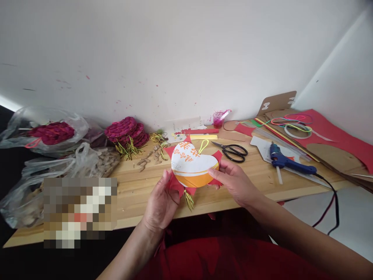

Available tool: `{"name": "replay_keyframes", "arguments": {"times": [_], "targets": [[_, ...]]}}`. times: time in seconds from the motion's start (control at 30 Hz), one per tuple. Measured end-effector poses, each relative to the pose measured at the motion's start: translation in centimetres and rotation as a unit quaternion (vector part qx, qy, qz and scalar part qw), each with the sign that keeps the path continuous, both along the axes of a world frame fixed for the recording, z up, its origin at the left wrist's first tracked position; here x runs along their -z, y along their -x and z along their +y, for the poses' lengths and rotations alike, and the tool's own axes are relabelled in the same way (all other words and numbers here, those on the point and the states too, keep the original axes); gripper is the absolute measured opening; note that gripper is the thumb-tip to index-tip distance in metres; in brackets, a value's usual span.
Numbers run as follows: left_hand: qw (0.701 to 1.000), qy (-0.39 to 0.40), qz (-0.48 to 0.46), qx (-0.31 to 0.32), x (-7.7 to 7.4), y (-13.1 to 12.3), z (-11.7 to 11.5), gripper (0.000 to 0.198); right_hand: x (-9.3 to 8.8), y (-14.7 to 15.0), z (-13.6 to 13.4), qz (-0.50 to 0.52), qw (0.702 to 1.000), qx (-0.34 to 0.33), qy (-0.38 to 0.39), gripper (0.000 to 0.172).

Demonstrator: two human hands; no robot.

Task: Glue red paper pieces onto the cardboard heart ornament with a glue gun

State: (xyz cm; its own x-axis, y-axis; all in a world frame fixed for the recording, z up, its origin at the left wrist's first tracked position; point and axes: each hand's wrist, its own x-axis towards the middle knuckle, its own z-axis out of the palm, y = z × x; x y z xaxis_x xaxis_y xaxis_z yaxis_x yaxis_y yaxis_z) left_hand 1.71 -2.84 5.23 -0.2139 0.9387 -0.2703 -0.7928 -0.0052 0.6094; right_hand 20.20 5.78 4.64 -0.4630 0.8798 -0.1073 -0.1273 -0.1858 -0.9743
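Note:
A paper ornament (190, 165), white above and orange below with orange characters, red points around its edge, a yellow loop on top and a yellow tassel beneath, is held over the wooden table (136, 190). My left hand (161, 204) grips its lower left edge, fingers closed behind it. My right hand (236, 182) pinches its right edge with thumb and fingers.
Black scissors (234, 152) and a blue glue gun (287, 161) with its black cord lie to the right. Red paper, cardboard pieces and coloured cords (291, 124) fill the right corner. Dark red woven rounds (126, 132), plastic bags (43, 132) and a pink cup (218, 119) sit along the wall.

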Motion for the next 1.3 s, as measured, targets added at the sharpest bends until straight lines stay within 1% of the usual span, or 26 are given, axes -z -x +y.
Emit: {"name": "replay_keyframes", "arguments": {"times": [0.1,0.17,0.23,0.33,0.5,0.6,0.73,0.8,0.83,0.9,0.97,1.03,1.1,1.13,1.17,1.2,1.23,1.27,1.3], "targets": [[0.999,0.002,-0.044,0.002,0.2,0.5,0.0,0.041,0.3,-0.1,0.2,0.029,0.999,0.014,0.014,0.034],[0.997,0.001,-0.072,0.001,0.5,0.6,0.0,0.049,0.3,-0.1,0.2,0.049,0.998,0.022,0.019,0.035],[0.996,0.000,-0.087,0.008,0.8,0.7,0.2,0.054,0.3,0.0,0.1,0.060,0.998,0.032,0.017,0.034],[0.996,-0.001,-0.084,0.025,0.9,0.6,0.3,0.058,0.2,0.1,0.1,0.073,0.996,0.048,0.009,0.031],[0.998,0.013,-0.056,0.006,0.4,0.7,0.5,0.061,0.4,0.0,0.3,0.076,0.996,0.053,0.013,0.032],[1.000,0.019,-0.003,0.012,0.4,1.4,0.7,0.054,0.2,-0.2,0.6,0.059,0.997,0.053,0.012,0.034],[0.993,0.006,0.115,0.027,0.4,3.0,1.0,0.042,-0.3,-0.6,1.1,0.035,0.998,0.050,0.005,0.031],[0.981,-0.022,0.194,0.007,0.4,3.8,1.1,0.037,-0.6,-0.8,1.5,0.031,0.999,0.044,-0.006,0.028],[0.969,-0.040,0.242,-0.009,0.5,4.3,1.3,0.038,-0.7,-0.8,1.8,0.030,0.999,0.042,-0.009,0.028],[0.934,-0.073,0.346,-0.045,0.8,5.2,1.7,0.044,-0.9,-0.9,2.2,0.031,0.999,0.037,-0.005,0.028],[0.883,-0.100,0.452,-0.075,1.4,6.2,2.5,0.055,-1.2,-0.8,2.6,0.040,0.999,0.023,0.017,0.029],[0.817,-0.135,0.552,-0.093,1.8,7.2,3.3,0.072,-1.5,-0.7,2.8,0.045,0.997,0.001,0.058,0.029],[0.745,-0.183,0.634,-0.097,1.6,8.0,3.9,0.089,-1.7,-0.5,2.8,0.043,0.994,-0.028,0.101,0.030],[0.704,-0.212,0.670,-0.105,1.2,8.2,4.0,0.095,-1.8,-0.3,2.8,0.039,0.991,-0.040,0.119,0.030],[0.656,-0.243,0.704,-0.122,0.7,8.2,3.9,0.097,-1.8,-0.2,2.8,0.036,0.989,-0.052,0.132,0.029],[0.601,-0.266,0.740,-0.143,0.0,8.2,3.8,0.096,-1.8,-0.1,2.8,0.034,0.987,-0.063,0.143,0.028],[0.538,-0.291,0.772,-0.174,-0.7,8.0,3.6,0.089,-1.7,0.1,2.8,0.034,0.986,-0.071,0.150,0.026],[0.467,-0.310,0.804,-0.198,-1.4,7.8,3.3,0.078,-1.6,0.2,2.8,0.036,0.984,-0.077,0.155,0.024],[0.404,-0.334,0.826,-0.206,-1.9,7.6,2.9,0.065,-1.5,0.3,2.8,0.038,0.983,-0.080,0.158,0.023]]}}
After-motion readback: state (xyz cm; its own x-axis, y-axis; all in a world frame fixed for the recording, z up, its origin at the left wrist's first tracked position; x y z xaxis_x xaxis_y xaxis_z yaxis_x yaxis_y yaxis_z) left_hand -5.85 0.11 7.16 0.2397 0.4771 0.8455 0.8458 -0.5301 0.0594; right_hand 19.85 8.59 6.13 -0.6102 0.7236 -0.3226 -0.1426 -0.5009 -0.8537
